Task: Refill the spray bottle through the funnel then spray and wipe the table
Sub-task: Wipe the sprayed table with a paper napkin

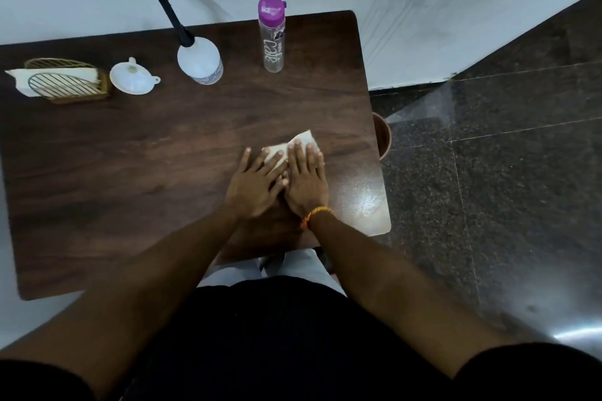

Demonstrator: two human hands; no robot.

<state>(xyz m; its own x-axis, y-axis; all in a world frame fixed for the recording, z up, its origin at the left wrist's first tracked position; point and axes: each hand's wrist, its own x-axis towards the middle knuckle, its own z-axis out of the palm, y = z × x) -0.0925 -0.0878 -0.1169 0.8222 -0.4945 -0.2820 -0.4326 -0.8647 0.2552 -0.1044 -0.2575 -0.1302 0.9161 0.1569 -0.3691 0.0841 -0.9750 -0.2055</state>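
Observation:
Both my hands lie flat on a white tissue (304, 140) on the dark wooden table (130, 172), right of centre. My left hand (257, 182) and my right hand (308, 179) press side by side, fingers spread, covering most of the tissue. At the back stands the white spray bottle (202, 62) with its long black nozzle. To its left lies the white funnel (132, 76), wide end up. A clear water bottle (273, 39) with a purple cap stands at the back right.
A gold wire napkin holder (65, 81) with white tissues sits at the back left. A wet sheen (365, 202) marks the table's near right corner. A brown bin (382, 137) stands on the floor just past the right edge. White wall behind.

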